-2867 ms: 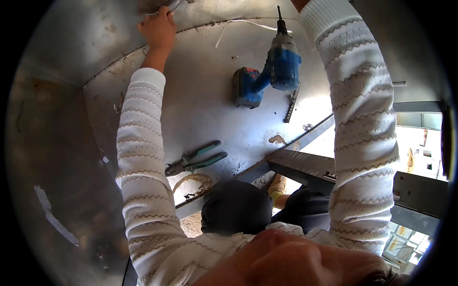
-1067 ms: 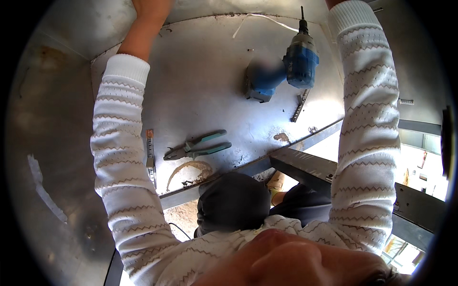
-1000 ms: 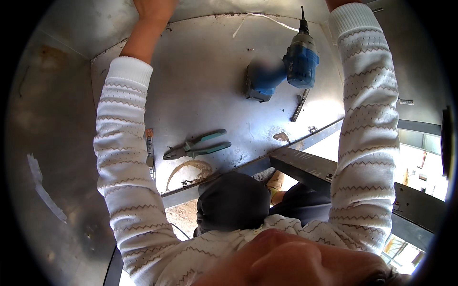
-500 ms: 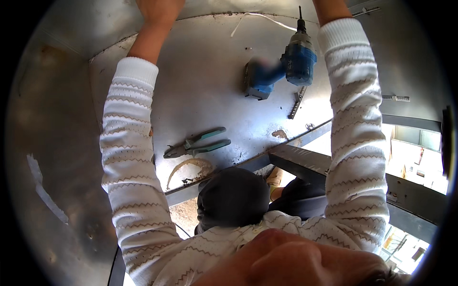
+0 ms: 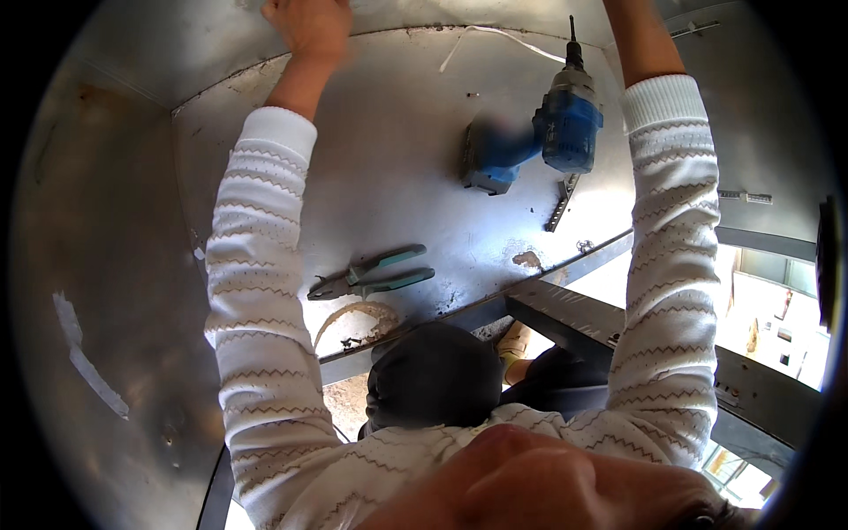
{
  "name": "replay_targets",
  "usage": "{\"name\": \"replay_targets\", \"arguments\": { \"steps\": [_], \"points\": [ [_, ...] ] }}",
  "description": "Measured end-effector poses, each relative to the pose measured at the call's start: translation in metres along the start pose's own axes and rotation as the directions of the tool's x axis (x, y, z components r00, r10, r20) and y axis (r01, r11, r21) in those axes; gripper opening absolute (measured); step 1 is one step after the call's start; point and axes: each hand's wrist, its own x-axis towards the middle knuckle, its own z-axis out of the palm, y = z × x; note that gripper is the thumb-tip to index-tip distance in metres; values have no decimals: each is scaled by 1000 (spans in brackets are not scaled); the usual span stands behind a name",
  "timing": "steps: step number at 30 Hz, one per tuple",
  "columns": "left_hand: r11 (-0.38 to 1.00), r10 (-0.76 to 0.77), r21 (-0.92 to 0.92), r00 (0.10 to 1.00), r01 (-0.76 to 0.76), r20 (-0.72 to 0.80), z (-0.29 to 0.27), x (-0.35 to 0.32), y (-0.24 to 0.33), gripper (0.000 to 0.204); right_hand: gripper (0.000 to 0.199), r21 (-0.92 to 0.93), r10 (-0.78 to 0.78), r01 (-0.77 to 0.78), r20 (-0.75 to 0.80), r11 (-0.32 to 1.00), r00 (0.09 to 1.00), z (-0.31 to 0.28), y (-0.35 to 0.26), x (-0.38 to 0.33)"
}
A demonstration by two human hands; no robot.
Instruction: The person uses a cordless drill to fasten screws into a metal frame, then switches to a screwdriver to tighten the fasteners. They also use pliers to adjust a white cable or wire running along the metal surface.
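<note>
At the top edge, my left hand is raised against the metal wall, its fingers mostly cut off, so what they hold is hidden. My right arm reaches up at the upper right; only the wrist and forearm show, and that hand lies beyond the edge. Between my arms, a blue cordless drill lies on the metal sheet with its bit pointing away from me, nearest to my right wrist. A pair of pliers with green handles lies closer to me, beside my left sleeve.
A thin white strip lies beyond the drill, and a dark perforated metal strip near its base. Dark metal beams cross below on the right, with bright gaps around them. A metal wall curves up on the left.
The view has shifted slightly, so the drill and pliers appear a little further right and lower. More of my left hand now shows at the top edge.
</note>
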Motion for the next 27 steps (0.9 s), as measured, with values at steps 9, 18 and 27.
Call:
{"name": "replay_targets", "arguments": {
  "steps": [9, 18, 27],
  "points": [
    [999, -35, -26, 999, 35, 15, 1, 23, -2, 6, 28, 185, 265, -256, -24, 949, 964, -32, 81, 24],
    [985, -111, -120, 985, 127, 131, 29, 11, -17, 13, 28, 171, 328, -413, 377, 895, 866, -40, 91, 59],
    [937, -241, -167, 914, 307, 328, 45, 2, -12, 19, 25, 231, 326, -418, 348, 879, 879, -33, 77, 48]
  ]
}}
